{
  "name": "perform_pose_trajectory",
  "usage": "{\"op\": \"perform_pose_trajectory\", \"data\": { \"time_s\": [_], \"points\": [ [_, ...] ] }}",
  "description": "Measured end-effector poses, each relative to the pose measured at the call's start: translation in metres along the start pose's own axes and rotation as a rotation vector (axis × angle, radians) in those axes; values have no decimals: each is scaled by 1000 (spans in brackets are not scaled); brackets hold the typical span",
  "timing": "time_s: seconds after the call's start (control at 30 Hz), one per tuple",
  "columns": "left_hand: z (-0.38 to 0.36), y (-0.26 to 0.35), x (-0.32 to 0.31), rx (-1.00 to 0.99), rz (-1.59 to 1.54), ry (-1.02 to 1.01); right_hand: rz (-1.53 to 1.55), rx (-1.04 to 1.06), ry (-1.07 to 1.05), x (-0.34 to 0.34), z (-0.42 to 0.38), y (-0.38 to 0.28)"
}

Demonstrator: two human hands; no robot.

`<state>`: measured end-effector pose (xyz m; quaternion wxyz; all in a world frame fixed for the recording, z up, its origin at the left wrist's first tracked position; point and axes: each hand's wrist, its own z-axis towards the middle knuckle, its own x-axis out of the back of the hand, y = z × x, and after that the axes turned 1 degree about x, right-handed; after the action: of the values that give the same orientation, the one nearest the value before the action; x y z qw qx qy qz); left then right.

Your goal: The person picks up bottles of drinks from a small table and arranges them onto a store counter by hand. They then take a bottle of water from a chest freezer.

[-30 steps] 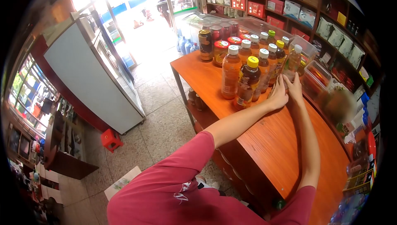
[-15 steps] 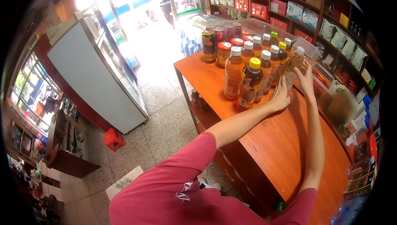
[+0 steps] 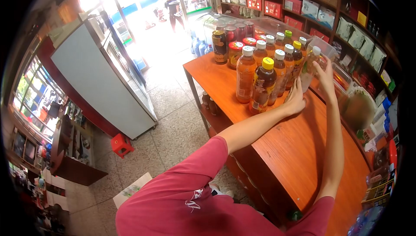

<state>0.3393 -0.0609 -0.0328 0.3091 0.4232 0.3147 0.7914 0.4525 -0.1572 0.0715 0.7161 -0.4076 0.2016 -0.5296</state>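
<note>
A pale, see-through bottle with a white cap stands at the right end of the grouped drinks, leaning slightly. Around its upper part, below the cap, my right hand has its fingers curled. My left hand lies low by the same bottle, fingers stretched along its side; their tips are partly hidden. Close to the left hand are a dark bottle with a yellow cap and amber bottles with white caps. Another yellow-capped dark bottle stands at the front of the group.
The drinks stand on an orange-brown wooden table. Behind them are red cans and clear plastic bins. Shelves with boxes and bags line the wall. A white fridge and red stool are left.
My right hand has moved up the pale bottle, closer to its cap. My left hand stays nearly in place. Outside the doorway, the person has changed position.
</note>
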Motion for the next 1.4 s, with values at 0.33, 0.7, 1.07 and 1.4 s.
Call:
{"op": "perform_pose_trajectory", "data": {
  "time_s": [0.33, 0.7, 1.07, 1.4],
  "points": [
    [-9, 29, 8, 44, -2, -17, 36, 112, 13, 5, -1, -83],
    [-21, 53, 6, -318, 81, 132, -315, 792, 140, 73, -87, -276],
    [-32, 82, 12, -705, 76, 174, -94, 1562, 624, 115, -242, -308],
    [-38, 86, 13, -740, 119, 90, -125, 1568, 343, 54, -237, -348]
  ]
}}
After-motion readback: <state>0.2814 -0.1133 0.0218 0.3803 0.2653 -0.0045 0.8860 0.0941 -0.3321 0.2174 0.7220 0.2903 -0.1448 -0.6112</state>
